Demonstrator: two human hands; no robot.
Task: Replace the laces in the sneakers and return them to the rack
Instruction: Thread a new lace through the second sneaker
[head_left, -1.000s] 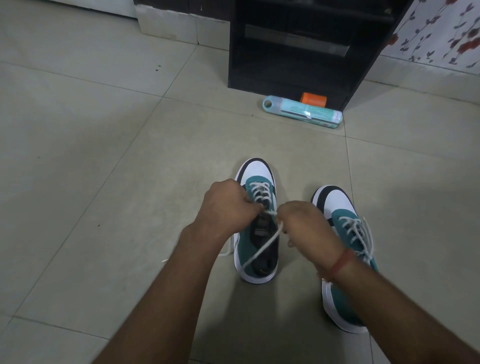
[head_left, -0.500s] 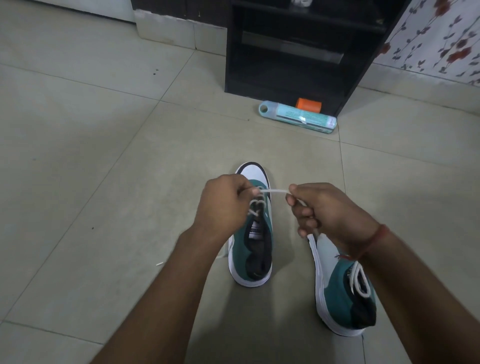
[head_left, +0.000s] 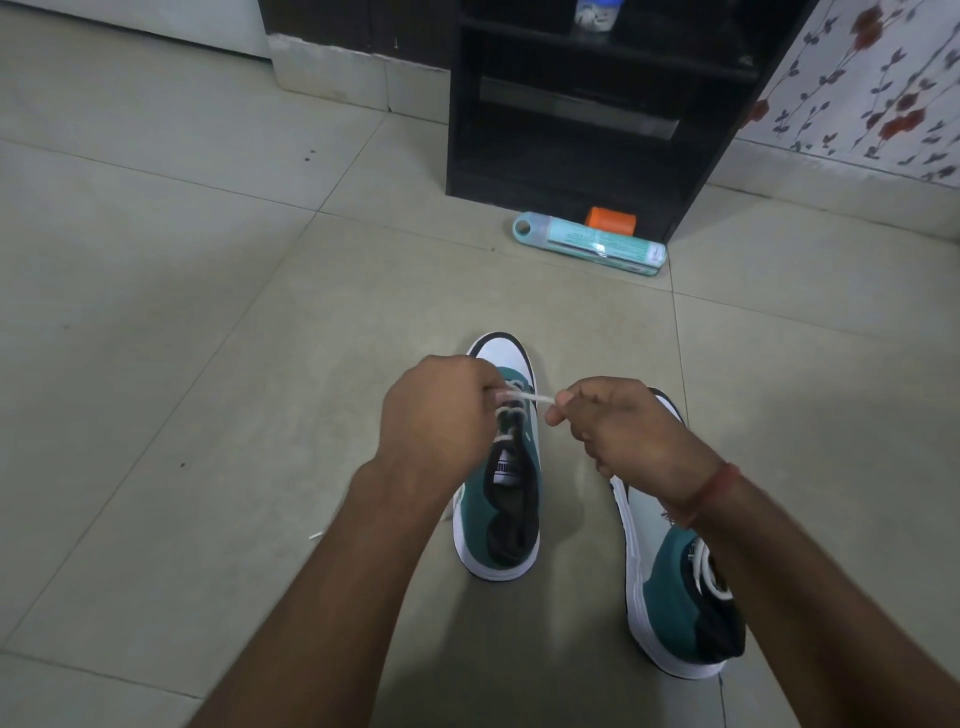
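1. The right sneaker (head_left: 675, 587) lies on the floor (head_left: 156, 364), nearest the person, toe toward the rack (head_left: 571, 104).
2. The left sneaker (head_left: 501, 493) stands just beside it, lengthwise toward the rack.
3. The left hand (head_left: 441, 410) and right hand (head_left: 618, 421) each pinch the white lace (head_left: 530, 397), stretched between them over the left sneaker.

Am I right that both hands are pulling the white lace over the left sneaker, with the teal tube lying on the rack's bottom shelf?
Not quite. In the head view the teal tube lies on the floor tiles in front of the rack, not on its shelf. The rest holds: left hand and right hand pinch the white lace over the left sneaker.
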